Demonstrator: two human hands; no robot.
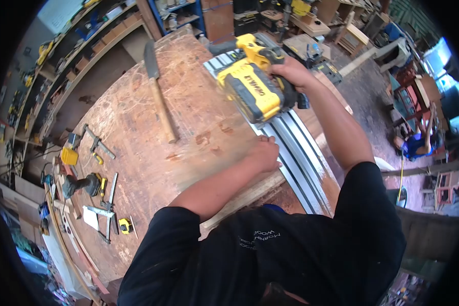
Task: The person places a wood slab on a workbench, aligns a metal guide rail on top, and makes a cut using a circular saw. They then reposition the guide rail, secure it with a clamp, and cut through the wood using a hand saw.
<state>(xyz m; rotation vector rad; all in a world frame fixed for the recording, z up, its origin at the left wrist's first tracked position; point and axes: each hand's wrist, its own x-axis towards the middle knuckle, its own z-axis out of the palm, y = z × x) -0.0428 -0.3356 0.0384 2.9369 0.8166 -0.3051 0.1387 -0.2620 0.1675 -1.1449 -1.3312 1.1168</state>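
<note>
My right hand (290,74) is wrapped round the rear handle of a yellow and black cordless track saw (252,86). The saw sits on a long silver guide rail (296,153) that runs from the table's far side towards my body. Against the rail's left edge, my left hand (265,153) has its fingers curled; the fingertips are partly hidden. Beneath the rail and that hand lies a wooden board (214,153). The saw's blade is out of sight. To the left of the saw rests a large knife with a wooden handle (163,109).
On the worn wooden table (137,122) are a clamp (98,143), a cordless drill (81,186), another clamp (107,214) and a tape measure (125,225). Loaded shelves (81,56) line the left side. Another person in blue (418,145) is at the far right.
</note>
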